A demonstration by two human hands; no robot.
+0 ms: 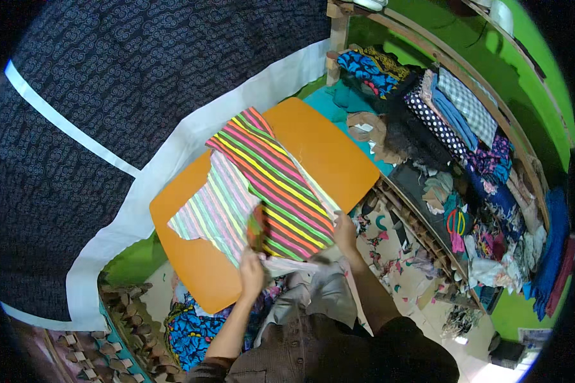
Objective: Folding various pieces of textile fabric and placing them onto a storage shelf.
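A cloth with diagonal stripes in pink, yellow, green, orange and dark brown (281,185) lies across an orange table top (322,143). Its paler reverse side (220,195) faces up on the left, where the cloth is turned over. My left hand (252,273) grips the cloth's near edge, and a bunched bit just above the fingers is blurred by motion. At the right corner, my right hand (345,233) has its fingers closed on the cloth's edge. The near part of the cloth hangs between my hands, over the table's front edge.
A wooden shelf on the right bears folded polka-dot fabric (431,121), a checked cloth (469,105), scraps and yellow-and-red-handled scissors (455,221). Scraps litter the floor (390,274). A dark patterned curtain with a white border (172,147) hangs at left. Blue printed cloth (195,335) lies below the table.
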